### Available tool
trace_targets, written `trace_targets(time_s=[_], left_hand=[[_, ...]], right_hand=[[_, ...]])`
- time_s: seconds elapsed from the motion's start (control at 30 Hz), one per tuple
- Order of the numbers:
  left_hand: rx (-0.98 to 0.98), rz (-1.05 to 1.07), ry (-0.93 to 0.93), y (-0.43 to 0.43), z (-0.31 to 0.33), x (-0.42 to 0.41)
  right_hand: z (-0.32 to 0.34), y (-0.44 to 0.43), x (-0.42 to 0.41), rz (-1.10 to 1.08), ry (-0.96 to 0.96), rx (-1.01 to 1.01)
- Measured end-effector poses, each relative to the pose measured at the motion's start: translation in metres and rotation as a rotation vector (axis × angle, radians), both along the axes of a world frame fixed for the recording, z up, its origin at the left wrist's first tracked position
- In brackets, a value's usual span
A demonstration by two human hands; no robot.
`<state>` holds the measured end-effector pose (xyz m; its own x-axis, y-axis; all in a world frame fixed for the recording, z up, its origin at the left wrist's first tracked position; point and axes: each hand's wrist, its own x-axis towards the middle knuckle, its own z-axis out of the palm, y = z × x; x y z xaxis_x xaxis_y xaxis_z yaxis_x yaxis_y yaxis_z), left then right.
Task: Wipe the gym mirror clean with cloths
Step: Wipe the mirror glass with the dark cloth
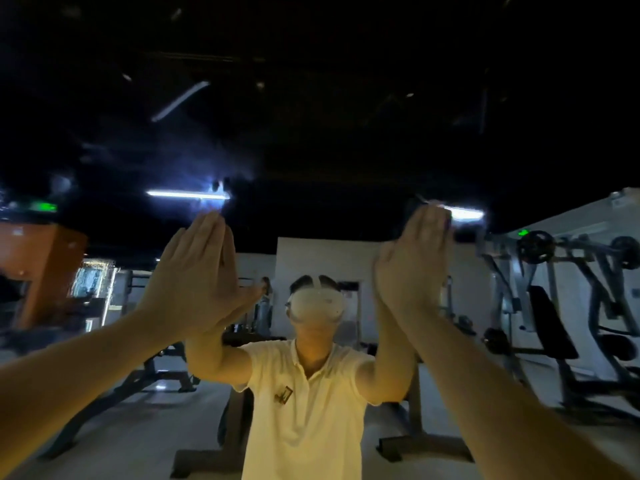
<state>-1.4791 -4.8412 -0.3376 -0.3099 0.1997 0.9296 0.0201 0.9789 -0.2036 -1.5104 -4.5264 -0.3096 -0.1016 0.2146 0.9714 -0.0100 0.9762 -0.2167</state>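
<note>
The gym mirror [311, 140] fills the whole view in front of me and shows a reflection of a person in a pale polo shirt wearing a headset. My left hand [197, 271] is raised with straight fingers held together, flat against or very near the glass. My right hand [415, 268] is raised the same way at about the same height, fingers straight. No cloth shows in either hand; anything under the palms is hidden.
The mirror reflects a dim gym: a weight rack with plates [568, 292] at the right, a bench frame [138, 379] at the lower left, an orange wall panel [41, 265] at the left, and ceiling strip lights [187, 194].
</note>
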Motion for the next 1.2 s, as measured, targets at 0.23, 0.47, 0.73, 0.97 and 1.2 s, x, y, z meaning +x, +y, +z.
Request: trace_targets(time_s=[0.23, 0.47, 0.73, 0.97, 1.2], left_hand=[[0.045, 0.047, -0.190, -0.004, -0.040, 0.009], [0.022, 0.124, -0.313, 0.005, -0.076, 0.033], [0.014, 0.150, -0.329, 0.004, -0.076, 0.035], [-0.045, 0.070, -0.325, -0.014, -0.076, 0.035], [-0.005, -0.016, -0.262, -0.076, -0.154, 0.055]], right_hand=[[-0.112, -0.112, 0.002, 0.171, -0.105, 0.936], [-0.067, -0.040, 0.013, -0.008, 0.007, 0.743], [-0.103, -0.070, 0.007, 0.203, -0.111, 0.506], [-0.245, -0.108, 0.012, 0.364, -0.209, 1.147], [-0.144, -0.089, 0.012, 0.275, -0.076, 0.850]])
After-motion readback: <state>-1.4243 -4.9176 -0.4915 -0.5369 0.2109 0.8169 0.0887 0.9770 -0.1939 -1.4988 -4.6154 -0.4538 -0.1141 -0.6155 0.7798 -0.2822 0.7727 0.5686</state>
